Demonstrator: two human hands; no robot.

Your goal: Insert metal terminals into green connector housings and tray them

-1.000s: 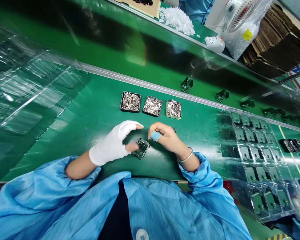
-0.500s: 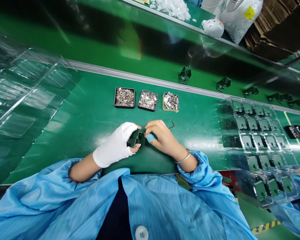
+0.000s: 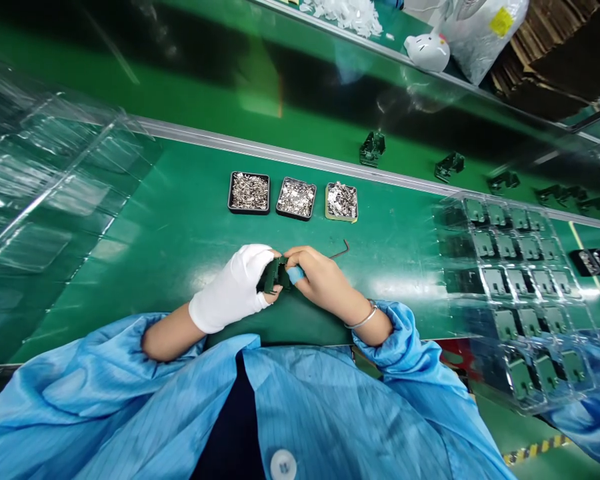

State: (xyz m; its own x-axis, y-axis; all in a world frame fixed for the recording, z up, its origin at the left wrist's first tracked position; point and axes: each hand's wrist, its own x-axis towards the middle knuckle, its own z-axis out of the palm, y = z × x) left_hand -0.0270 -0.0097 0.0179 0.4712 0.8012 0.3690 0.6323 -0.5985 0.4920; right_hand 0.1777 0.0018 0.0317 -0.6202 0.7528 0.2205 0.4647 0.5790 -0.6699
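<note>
Near the front of the bench, my left hand [image 3: 233,287], in a white fingerless glove, grips a dark green plastic housing [image 3: 274,275] with slots. Its fingertips and thumb close around the part's far and near sides. My right hand [image 3: 323,277], with blue tape around one digit, has its bent fingers pressed together at the housing's right side. Whatever small piece they pinch, if any, is hidden. An L-shaped hex key [image 3: 342,250] lies just beyond the right hand. Farther back stand three small trays, a left tray [image 3: 229,200], a middle tray [image 3: 296,217] and a right tray [image 3: 341,219], holding small shiny metal parts.
Clear compartment trays [image 3: 517,260] with green housings stand at right, and stacked clear trays [image 3: 35,180] at left. Several green housings, one here [image 3: 372,148], stand behind a metal rail [image 3: 260,152]. Another person's blue sleeve [image 3: 593,427] shows lower right.
My right hand has shifted slightly left, closer against the housing, and more of the hex key shows. The other person's hand at the right edge has gone from view.
</note>
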